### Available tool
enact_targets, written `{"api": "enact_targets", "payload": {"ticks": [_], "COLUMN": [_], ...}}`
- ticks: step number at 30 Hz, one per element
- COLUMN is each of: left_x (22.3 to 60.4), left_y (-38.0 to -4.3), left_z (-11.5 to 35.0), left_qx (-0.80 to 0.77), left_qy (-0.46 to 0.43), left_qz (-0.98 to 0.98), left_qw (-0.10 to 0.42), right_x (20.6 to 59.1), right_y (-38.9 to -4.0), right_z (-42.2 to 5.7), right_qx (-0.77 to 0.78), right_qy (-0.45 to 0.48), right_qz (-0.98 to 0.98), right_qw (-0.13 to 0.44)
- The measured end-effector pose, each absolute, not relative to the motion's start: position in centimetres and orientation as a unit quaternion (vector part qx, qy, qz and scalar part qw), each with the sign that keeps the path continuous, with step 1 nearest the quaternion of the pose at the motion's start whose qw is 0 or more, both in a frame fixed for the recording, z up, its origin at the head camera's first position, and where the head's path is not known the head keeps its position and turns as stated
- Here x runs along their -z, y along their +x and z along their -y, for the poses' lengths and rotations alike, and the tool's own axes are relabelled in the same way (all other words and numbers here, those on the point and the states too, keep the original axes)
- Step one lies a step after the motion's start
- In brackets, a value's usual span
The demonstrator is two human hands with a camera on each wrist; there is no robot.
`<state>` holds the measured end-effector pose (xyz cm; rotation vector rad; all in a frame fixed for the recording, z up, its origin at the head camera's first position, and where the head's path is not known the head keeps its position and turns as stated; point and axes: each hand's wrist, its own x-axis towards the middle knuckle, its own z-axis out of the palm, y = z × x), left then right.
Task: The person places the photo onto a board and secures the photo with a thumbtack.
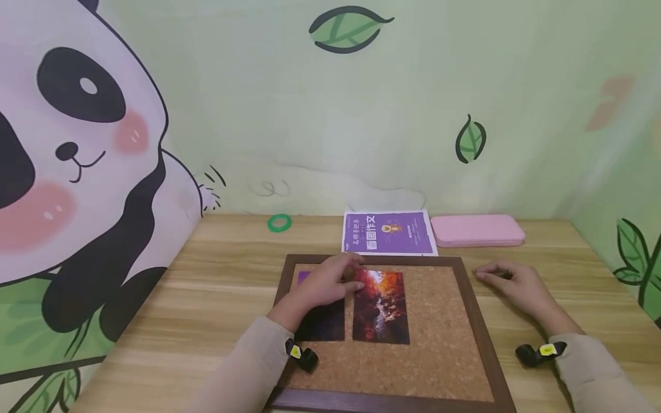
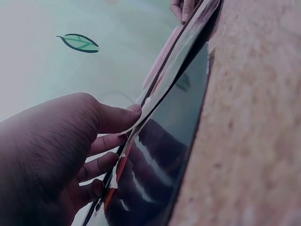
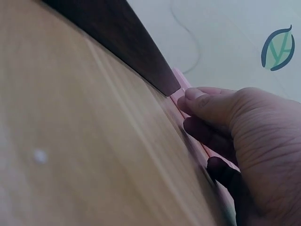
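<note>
Left hand (image 1: 327,282), fingers apart, thumb on red forest photo (image 1: 382,310), framed corkboard (image 1: 439,367) underneath, right hand (image 1: 524,288), fingers loosely curled, closed pink case (image 1: 477,230) beyond

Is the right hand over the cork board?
No, the right hand is over the wooden table, to the right of the cork board.

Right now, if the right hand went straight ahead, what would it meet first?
The right hand would probably meet the brown frame of the corkboard, near its far right corner, though any gap is hard to judge.
</note>
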<state>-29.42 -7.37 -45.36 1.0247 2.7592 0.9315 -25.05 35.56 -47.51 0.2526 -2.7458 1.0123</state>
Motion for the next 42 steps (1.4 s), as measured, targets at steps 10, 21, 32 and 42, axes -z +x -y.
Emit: {"api": "enact_targets", "payload": {"ticks": [10, 21, 32, 42], "left_x": [44.98, 45.24, 45.41, 45.32], "left_y": [-28.98, -28.81, -28.97, -29.03], "left_z": [7.42, 7.51, 7.64, 7.64], "left_qx": [-0.267, -0.248, -0.248, -0.283], "left_qy": [0.322, 0.329, 0.337, 0.317], "left_qz": [-0.908, -0.911, -0.908, -0.904], "left_qw": [0.035, 0.037, 0.034, 0.056], "right_x": [47.67, 47.86, 47.41, 47.33], "right_y": [-25.26, -25.06, -24.85, -24.97], "right_z": [-35.67, -35.58, -35.49, -35.44], "right_qx": [-0.336, -0.340, -0.343, -0.348], "right_qy": [0.099, 0.095, 0.100, 0.095], "right_qz": [0.930, 0.930, 0.932, 0.931], "right_qw": [0.115, 0.102, 0.068, 0.060]}}
